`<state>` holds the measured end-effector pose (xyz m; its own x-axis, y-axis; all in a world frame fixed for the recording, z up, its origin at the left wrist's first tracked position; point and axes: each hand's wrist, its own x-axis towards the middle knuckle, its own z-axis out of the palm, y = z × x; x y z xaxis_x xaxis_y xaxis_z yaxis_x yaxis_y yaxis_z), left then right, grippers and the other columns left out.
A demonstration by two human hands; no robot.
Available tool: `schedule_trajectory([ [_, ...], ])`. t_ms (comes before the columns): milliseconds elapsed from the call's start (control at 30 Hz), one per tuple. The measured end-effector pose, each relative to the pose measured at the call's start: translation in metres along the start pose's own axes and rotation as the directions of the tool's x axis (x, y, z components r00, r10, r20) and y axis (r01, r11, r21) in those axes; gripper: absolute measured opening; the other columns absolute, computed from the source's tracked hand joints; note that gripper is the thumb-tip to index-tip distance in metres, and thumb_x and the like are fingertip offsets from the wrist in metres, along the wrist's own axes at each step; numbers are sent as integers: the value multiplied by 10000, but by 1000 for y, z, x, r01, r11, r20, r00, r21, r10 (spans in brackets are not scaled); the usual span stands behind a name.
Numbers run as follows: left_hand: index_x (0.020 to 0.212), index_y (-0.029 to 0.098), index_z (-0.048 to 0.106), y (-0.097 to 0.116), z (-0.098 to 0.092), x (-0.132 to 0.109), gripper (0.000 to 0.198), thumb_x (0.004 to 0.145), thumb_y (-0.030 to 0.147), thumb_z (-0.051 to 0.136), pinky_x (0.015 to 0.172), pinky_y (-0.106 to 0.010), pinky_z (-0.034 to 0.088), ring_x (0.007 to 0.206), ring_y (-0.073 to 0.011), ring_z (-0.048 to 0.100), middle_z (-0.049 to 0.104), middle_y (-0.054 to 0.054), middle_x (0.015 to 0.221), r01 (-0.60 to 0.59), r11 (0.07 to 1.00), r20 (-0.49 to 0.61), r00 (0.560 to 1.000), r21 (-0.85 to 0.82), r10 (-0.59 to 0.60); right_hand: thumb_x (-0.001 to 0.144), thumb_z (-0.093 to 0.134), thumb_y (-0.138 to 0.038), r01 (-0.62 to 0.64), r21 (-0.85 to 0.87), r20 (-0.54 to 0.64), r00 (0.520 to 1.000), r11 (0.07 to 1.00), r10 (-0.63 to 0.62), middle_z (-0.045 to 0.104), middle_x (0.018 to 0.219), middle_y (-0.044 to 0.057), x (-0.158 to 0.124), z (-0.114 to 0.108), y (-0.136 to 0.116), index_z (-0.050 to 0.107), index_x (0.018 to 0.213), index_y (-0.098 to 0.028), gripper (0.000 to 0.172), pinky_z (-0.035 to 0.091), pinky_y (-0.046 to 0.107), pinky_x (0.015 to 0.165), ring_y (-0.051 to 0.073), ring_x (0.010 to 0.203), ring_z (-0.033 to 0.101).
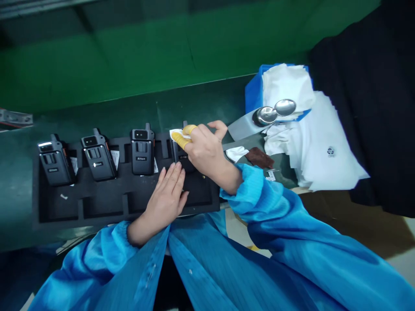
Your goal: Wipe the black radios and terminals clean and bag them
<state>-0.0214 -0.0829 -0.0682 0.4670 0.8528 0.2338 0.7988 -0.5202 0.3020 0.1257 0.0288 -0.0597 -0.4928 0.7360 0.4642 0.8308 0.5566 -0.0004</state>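
Observation:
Several black handheld radios stand in a black foam tray [103,209]. At the right of the row, a radio [183,156] marked "Riton" is partly hidden under my right hand [204,149]. Yellow finger cots cover two fingers of that hand, which press a small white cloth [175,133] onto the radio's upper end. My left hand [167,192] lies flat with fingers stretched out, its fingertips at the radio's lower edge. Left of it are another radio [142,152], a tilted radio [99,155] and a radio with a bright reflection [55,162].
Right of the tray, a pump bottle [244,126] with a metal top leans by a blue bin [253,95] of white cloths [285,84]. A white bag [327,147], a crumpled white cloth [236,153] and a brown cloth [260,157] lie nearby. A green panel [145,56] rises behind the bench.

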Motion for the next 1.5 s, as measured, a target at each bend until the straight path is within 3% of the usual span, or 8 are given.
schedule_trajectory([
  [367, 1498, 84, 159, 1, 1, 0, 692, 900, 168, 498, 1115, -526, 348, 1391, -306, 352, 458, -231, 1430, 10, 1000, 18, 1000, -14, -9, 942, 377, -135, 55, -58, 36, 998, 997, -53, 543, 739, -10, -7, -4, 17, 681, 784, -232, 356, 172, 408, 895, 155, 852, 435],
  [567, 1491, 79, 173, 1, 0, 0, 675, 901, 165, 490, 1107, -537, 360, 1382, -315, 364, 462, -235, 1425, 6, 1000, 21, 1000, -11, -6, 930, 374, -118, -10, 3, 99, 995, 1000, 10, 545, 744, 0, -8, -4, 17, 686, 772, -242, 371, 193, 417, 886, 158, 844, 448],
  [833, 1474, 56, 209, 1, -1, 0, 656, 899, 169, 504, 1105, -530, 365, 1391, -322, 342, 462, -254, 1417, 0, 1000, 31, 1000, -5, 0, 889, 373, -106, -233, -9, 5, 972, 972, 233, 600, 876, 34, -19, 3, 42, 684, 815, -211, 337, 230, 431, 859, 162, 834, 467],
  [933, 1464, 54, 233, 1, -2, 1, 636, 901, 172, 503, 1099, -528, 374, 1389, -321, 345, 467, -254, 1412, 2, 1000, 28, 1000, -3, -2, 879, 388, -122, -272, 10, -19, 962, 962, 272, 583, 886, 28, -15, 1, 37, 686, 894, -228, 316, 230, 444, 867, 163, 840, 473],
  [1167, 1482, 68, 194, 2, -2, 1, 656, 907, 176, 491, 1094, -538, 378, 1382, -321, 359, 472, -247, 1412, 14, 1000, 35, 999, -4, -14, 916, 398, -163, -104, 60, 103, 990, 993, 97, 587, 881, 19, 9, 1, -1, 664, 783, -217, 302, 206, 443, 906, 164, 883, 458],
  [1500, 1506, 88, 122, 1, -1, 0, 714, 903, 166, 496, 1114, -531, 352, 1403, -310, 322, 431, -234, 1447, 17, 1000, 51, 999, -15, -16, 895, 376, -100, -194, 23, 42, 980, 981, 193, 563, 834, 13, -8, 2, 11, 662, 732, -211, 347, 208, 433, 882, 153, 839, 467],
])
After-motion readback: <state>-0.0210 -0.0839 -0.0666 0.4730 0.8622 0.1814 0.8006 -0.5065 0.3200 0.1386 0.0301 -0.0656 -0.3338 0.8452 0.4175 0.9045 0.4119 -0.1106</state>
